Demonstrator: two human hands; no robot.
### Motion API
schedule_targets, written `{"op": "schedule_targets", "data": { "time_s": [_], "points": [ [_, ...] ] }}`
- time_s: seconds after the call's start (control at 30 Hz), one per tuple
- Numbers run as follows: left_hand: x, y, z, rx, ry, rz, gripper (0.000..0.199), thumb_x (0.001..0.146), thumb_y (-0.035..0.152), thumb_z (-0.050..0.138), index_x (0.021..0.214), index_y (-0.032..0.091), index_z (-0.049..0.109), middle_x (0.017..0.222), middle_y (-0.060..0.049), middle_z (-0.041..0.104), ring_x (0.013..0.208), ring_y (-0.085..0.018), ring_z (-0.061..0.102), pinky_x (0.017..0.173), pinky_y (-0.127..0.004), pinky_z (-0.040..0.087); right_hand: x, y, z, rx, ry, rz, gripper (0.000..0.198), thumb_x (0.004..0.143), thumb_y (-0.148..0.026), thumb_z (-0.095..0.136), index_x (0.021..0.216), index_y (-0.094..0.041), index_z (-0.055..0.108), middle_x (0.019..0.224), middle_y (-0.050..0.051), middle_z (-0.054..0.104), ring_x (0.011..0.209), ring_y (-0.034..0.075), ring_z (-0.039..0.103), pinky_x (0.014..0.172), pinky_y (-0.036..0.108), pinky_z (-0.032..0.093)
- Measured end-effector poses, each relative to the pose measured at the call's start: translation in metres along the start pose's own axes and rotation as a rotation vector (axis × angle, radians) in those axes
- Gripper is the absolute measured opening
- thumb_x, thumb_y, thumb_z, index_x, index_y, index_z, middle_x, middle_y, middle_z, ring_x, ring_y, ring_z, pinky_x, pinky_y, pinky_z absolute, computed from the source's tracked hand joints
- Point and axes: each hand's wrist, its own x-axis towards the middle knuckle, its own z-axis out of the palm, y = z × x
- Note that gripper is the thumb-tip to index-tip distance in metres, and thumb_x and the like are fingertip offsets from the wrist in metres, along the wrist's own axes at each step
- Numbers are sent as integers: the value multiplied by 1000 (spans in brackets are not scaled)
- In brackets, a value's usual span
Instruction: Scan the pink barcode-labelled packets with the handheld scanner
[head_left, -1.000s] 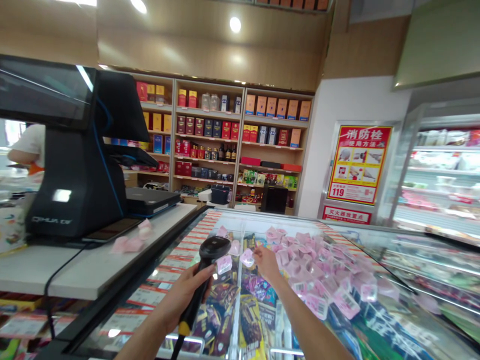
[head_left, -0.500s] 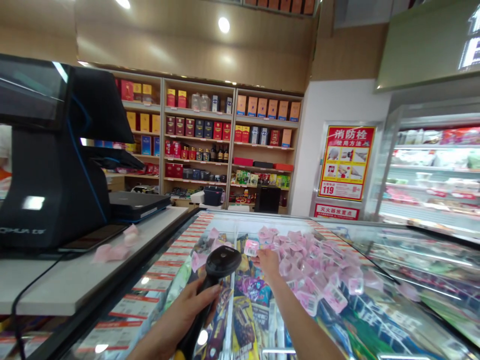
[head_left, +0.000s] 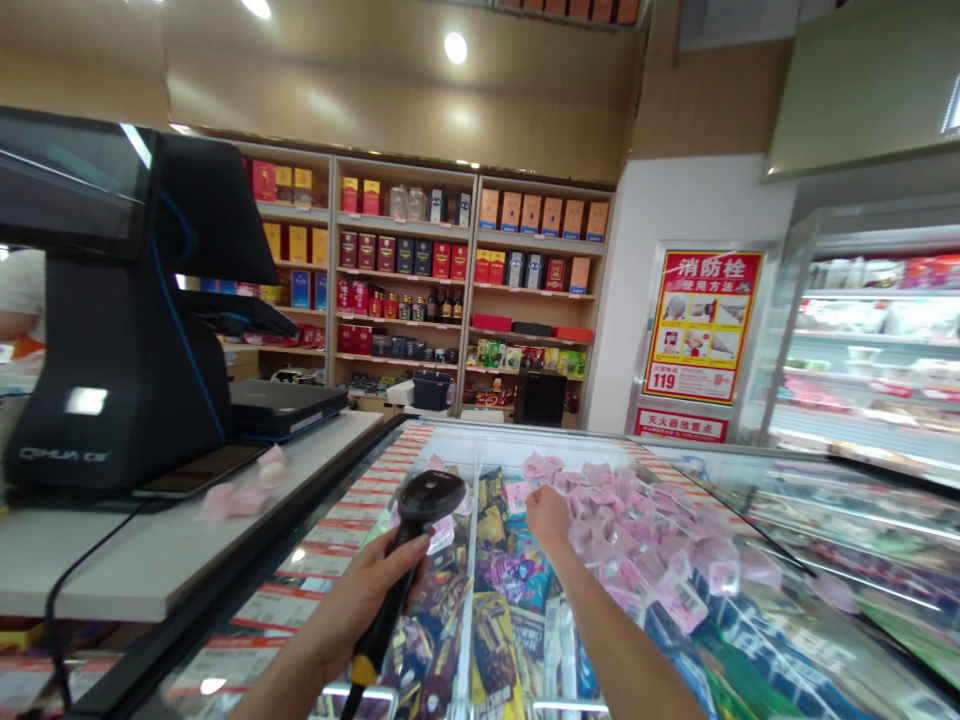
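My left hand (head_left: 375, 585) grips a black barcode scanner (head_left: 431, 497) by its handle, its head upright above the glass top of a freezer. My right hand (head_left: 549, 515) reaches over the same glass with curled fingers. At its fingertips is a small pink packet (head_left: 517, 497) with a white label. Just right of that hand lies a spread pile of similar pink packets (head_left: 637, 520), several showing barcodes. Another pink packet (head_left: 442, 533) lies behind the scanner, partly hidden by it.
Colourful wrapped goods (head_left: 491, 640) show through the glass. At left, a black checkout terminal (head_left: 120, 350) stands on a white counter (head_left: 97, 575), with crumpled pink packets (head_left: 236, 500) and a cable (head_left: 56, 610). Shelves of boxes (head_left: 397, 258) line the back wall.
The scanner has shifted left and slightly up, away from my right hand, uncovering a labelled pink packet behind it. My right hand stays by the pile, fingers more curled. The view has shifted slightly.
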Motion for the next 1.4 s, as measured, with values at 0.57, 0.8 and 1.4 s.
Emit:
{"op": "schedule_targets", "data": {
  "time_s": [0.57, 0.8, 1.4],
  "points": [
    [-12, -1, -25, -108, 111, -13, 23, 67, 38, 52, 63, 16, 50, 51, 4, 51, 42, -5, 41, 44, -18, 32, 7, 5, -14, -125, 96, -132, 27, 72, -28, 43, 96, -17, 49, 99, 8, 54, 83, 18, 54, 63, 27, 39],
    [-18, -6, -32, -95, 175, -30, 25, 65, 39, 54, 57, 16, 47, 49, 4, 51, 42, -6, 41, 43, -18, 33, -14, -61, 39, 138, -123, -540, 34, 70, -21, 46, 104, -18, 50, 105, 6, 53, 100, 17, 45, 85, 26, 30],
    [-18, -3, -14, -19, 119, -8, 28, 66, 41, 52, 54, 16, 49, 43, 4, 47, 41, -6, 39, 43, -18, 31, -11, -47, 50, 580, -128, -168, 14, 61, -22, 50, 74, -18, 50, 66, 1, 56, 66, 14, 52, 62, 24, 36]
  ]
}}
